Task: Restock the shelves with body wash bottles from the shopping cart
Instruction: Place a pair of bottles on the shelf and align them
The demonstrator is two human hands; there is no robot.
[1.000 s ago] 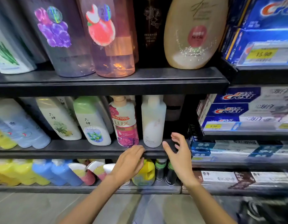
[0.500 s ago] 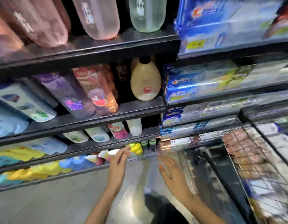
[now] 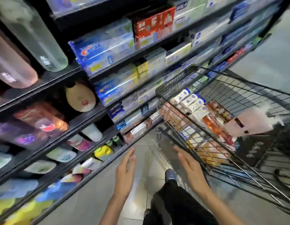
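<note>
**Empty hands between shelf and cart**

Dark store shelving [image 3: 85,120] fills the left of the view, its tiers packed with body wash bottles [image 3: 79,142], and toothpaste boxes [image 3: 98,52] stacked further along. At the right stands the wire shopping cart [image 3: 186,114], just beside the shelving's lower edge, holding more bottles [image 3: 192,103] in a loose heap near its front wall. Both hands hang over the floor between the two — the left hand [image 3: 125,172] with fingers straight and apart, the right hand [image 3: 190,167] likewise spread, close to the cart's near rim; neither holds anything. The likely next step is a reach into the basket. The view is smeared, so the bottles' exact lie is hard to read — a hurried grab could catch the wire rim or tip the heap, and slick bottles could slip.
</note>
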